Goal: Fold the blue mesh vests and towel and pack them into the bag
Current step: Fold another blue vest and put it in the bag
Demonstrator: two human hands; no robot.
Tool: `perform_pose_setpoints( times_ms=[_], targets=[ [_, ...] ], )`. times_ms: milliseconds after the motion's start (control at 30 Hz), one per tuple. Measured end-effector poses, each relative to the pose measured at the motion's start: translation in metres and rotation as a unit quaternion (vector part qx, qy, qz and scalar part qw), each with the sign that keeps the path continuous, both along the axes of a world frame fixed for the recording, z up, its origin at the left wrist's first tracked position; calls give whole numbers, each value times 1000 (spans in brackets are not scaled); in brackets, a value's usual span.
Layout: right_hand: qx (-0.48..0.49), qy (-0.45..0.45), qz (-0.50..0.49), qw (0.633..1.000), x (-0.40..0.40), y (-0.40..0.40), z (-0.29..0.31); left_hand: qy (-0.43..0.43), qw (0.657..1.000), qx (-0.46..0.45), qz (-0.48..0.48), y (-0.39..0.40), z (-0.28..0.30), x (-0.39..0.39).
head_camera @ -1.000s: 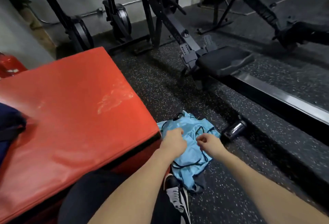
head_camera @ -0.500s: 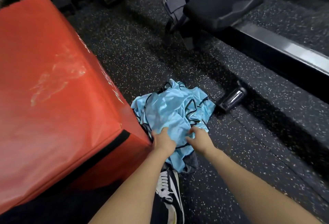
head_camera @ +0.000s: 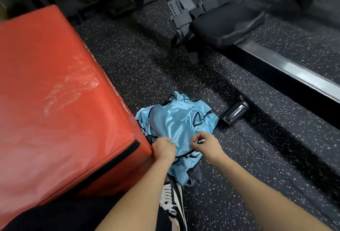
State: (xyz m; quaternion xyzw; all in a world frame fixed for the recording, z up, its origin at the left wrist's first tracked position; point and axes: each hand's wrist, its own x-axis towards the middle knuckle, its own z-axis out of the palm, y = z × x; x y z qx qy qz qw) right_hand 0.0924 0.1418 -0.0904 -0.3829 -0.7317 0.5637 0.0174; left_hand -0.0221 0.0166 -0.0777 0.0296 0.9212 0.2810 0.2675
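Blue vests (head_camera: 176, 124) heaped on floor (head_camera: 239, 184), right of red pad (head_camera: 64, 93): light, limp, slippery. Left hand (head_camera: 162, 149) and right hand (head_camera: 207, 145) pinching near edge. Best taken at black-trimmed shoulder seams.

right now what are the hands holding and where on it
Both the left hand and right hand pinch the blue mesh vests at the pile's near, top fabric.
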Motion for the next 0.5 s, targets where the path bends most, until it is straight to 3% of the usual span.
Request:
perform_pose_setpoints(
  times_ms=[167, 300, 500],
  targets=[
    [-4, 53, -7, 999, 6, 5, 56, -3, 992, 126, 33, 3, 58, 2],
    [54, 82, -14, 995, 10, 3, 111, -19, 965, 261, 24, 7, 116, 8],
    [211, 135, 97, 963, -3, -7, 208, 32, 920, 389, -22, 0, 233, -6]
  ],
)
